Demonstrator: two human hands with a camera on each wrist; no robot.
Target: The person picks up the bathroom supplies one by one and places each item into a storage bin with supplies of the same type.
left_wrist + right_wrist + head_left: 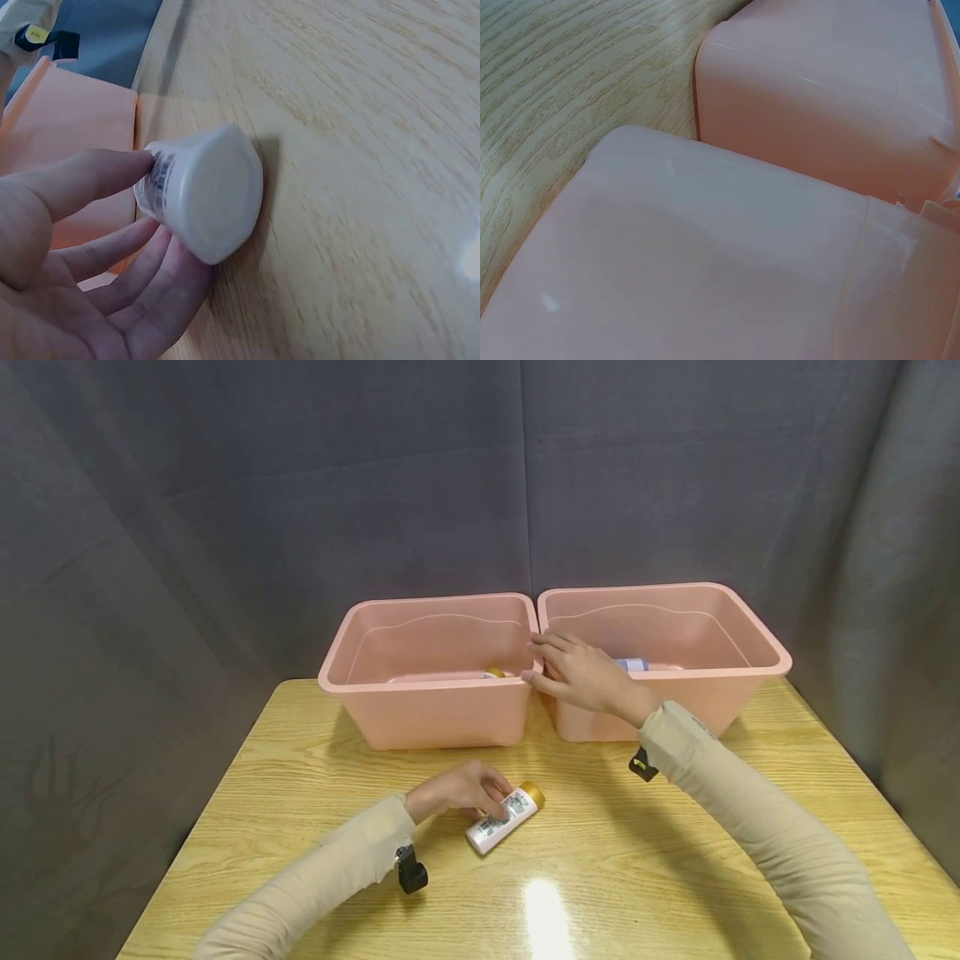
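Grey curtains back a wooden table [315, 752] carrying 2 pink bins [427, 668]. At 6 o'clock of them, the left hand [457, 789] pinches a toppled white bottle [501, 821], steadying it. Relaxed right hand [581, 672] fingers rest where both rims meet.

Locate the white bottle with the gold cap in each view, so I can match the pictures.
Head: white bottle lies low centre on the table, under the left hand.
Left wrist: centre, its flat base facing the camera.
Right wrist: not in it.
Shared landmark: the pink bins.
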